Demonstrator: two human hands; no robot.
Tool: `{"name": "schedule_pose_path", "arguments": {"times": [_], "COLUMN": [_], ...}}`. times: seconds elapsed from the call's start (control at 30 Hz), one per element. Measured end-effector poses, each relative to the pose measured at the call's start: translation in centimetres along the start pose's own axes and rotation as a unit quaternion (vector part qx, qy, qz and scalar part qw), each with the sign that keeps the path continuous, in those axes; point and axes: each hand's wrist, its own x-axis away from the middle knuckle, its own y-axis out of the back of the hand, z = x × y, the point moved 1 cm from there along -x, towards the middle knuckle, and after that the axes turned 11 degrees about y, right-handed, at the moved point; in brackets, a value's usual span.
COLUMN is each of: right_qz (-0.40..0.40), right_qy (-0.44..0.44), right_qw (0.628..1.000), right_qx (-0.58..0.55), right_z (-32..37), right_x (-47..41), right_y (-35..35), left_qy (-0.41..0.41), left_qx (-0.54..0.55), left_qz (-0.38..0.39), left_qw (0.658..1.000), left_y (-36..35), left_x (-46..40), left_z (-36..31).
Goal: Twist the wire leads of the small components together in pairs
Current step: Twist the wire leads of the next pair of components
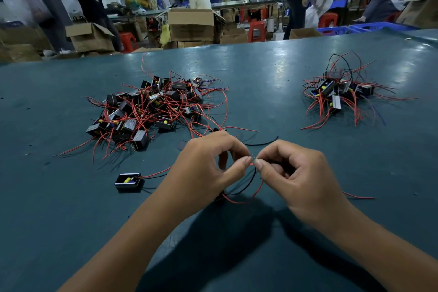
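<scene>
My left hand [208, 163] and my right hand [294, 173] meet above the table's near middle, both pinching the bare wire leads [253, 157] between thumb and forefinger. A red wire [246, 199] and a black wire [246, 185] loop down from the pinch to a small component mostly hidden under my left wrist. One small black box component [129, 181] with a yellow part inside lies to the left, its red and black leads running toward my left hand. A big pile of such components [151, 109] lies at left, a smaller pile [339, 92] at right.
The table is covered in a dark teal mat [260, 73]. A loose black wire [263, 142] lies beyond my hands and a red one [358, 196] by my right wrist. Past the far edge stand cardboard boxes [190, 23], red stools and several people.
</scene>
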Motion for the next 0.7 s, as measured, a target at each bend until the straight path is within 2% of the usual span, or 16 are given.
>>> {"name": "schedule_pose_path", "arguments": {"times": [0.23,0.33,0.57,0.7], "right_qz": [-0.003,-0.01,0.007,0.006], "right_qy": [0.014,0.029,0.049,0.053], "right_qw": [0.999,0.996,0.995,0.994], "right_qx": [0.038,0.081,0.089,0.095], "right_z": [0.3,0.6,1.0,1.0], "right_x": [0.0,-0.1,0.0,0.0], "right_y": [-0.1,-0.3,-0.3,-0.4], "left_qy": [0.021,0.003,-0.033,-0.04], "left_qx": [0.013,-0.019,-0.014,-0.054], "left_qz": [-0.009,-0.031,-0.026,-0.041], "left_qw": [1.0,0.999,0.999,0.997], "left_y": [-0.5,-0.7,-0.6,-0.7], "left_x": [0.4,0.5,0.5,0.6], "left_z": [-0.5,-0.8,-1.1,-1.2]}}
